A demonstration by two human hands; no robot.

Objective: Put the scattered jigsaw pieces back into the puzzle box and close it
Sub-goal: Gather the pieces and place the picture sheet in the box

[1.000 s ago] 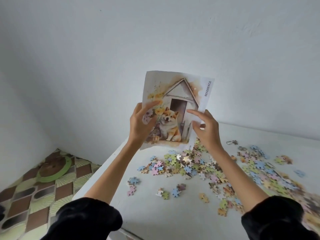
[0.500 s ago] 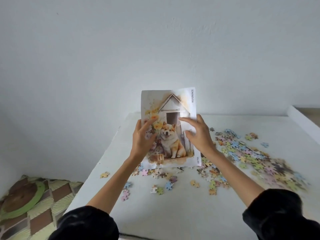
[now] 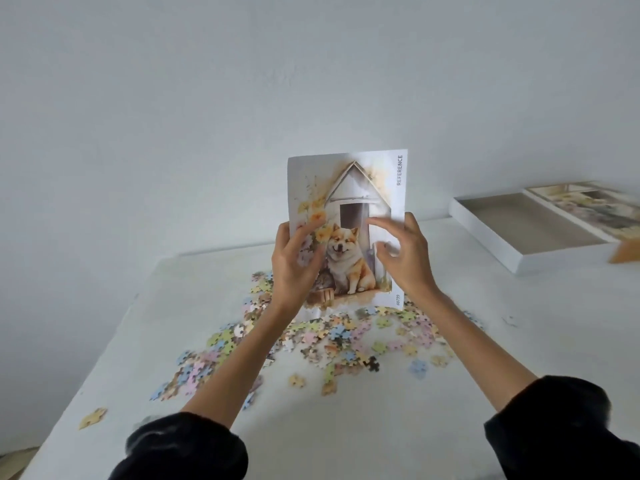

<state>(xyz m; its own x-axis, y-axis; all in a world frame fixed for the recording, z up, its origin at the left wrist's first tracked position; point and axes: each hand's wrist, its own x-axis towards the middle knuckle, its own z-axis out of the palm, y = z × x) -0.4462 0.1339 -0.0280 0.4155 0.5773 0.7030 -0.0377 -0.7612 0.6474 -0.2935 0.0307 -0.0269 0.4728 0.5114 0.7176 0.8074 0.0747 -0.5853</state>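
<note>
At far right the puzzle box (image 3: 526,225) lies open; left hand (image 3: 294,268) pinches the sheet (image 3: 349,188), right hand (image 3: 408,261) unclear.

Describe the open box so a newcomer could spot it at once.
On the white table, look to the far right, near the wall. The box lies open side up, white-walled with a plain grey inside; the lid beside it carries a picture.

we read 2 strings | both on reference sheet (image 3: 349,188) | right margin, top: "REFERENCE", printed vertically | right margin, bottom: "88799", vertical, small print
</note>
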